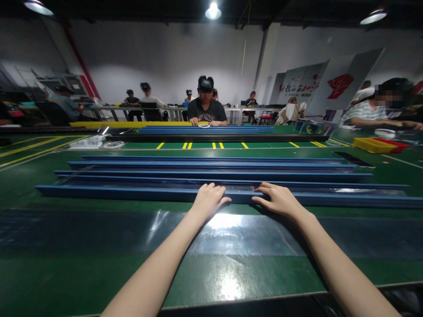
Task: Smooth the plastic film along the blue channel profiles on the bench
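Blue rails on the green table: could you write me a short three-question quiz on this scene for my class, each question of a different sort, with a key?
1. True or false: a strip of clear film lies on the near side of the nearest blue rail.

2. Choose one. The left hand and right hand are both at:
a) the long yellow bar
b) the black bar
c) the nearest blue rail

3. Fill in the blank: at the right, the tray beside the red tray is coloured ____.

Key: 1 true; 2 c; 3 yellow
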`<act>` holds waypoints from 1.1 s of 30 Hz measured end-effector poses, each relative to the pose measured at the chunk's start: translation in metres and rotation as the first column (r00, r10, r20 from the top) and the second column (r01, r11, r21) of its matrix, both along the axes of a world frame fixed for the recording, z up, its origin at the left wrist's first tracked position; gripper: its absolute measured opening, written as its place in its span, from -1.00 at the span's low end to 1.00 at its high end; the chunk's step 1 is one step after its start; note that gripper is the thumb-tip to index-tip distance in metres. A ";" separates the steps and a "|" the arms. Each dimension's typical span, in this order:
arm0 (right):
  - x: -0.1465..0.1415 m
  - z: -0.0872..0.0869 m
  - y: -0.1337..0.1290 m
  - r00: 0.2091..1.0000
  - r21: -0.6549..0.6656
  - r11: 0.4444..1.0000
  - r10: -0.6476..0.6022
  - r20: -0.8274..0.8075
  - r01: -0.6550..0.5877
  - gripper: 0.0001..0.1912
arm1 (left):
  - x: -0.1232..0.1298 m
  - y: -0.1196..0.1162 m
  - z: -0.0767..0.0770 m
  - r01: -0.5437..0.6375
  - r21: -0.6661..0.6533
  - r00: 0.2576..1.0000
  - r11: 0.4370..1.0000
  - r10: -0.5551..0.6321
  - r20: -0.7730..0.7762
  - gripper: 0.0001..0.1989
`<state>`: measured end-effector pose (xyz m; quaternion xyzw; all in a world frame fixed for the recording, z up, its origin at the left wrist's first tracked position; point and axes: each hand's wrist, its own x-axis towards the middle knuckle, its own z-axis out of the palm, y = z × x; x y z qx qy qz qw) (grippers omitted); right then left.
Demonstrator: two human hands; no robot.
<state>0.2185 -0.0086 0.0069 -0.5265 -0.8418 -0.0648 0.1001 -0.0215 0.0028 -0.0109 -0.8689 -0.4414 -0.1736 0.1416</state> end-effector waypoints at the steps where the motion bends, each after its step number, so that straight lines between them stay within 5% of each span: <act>1: 0.000 0.000 0.000 1.000 0.000 1.000 0.000 -0.001 0.000 -0.54 | 0.000 0.000 0.000 -0.001 -0.002 1.000 1.000 0.001 0.001 -0.70; 33: 0.001 -0.001 0.001 1.000 -0.004 1.000 -0.004 0.005 0.004 -0.57 | 0.001 -0.001 -0.002 -0.037 0.071 0.992 0.997 0.028 0.127 -0.68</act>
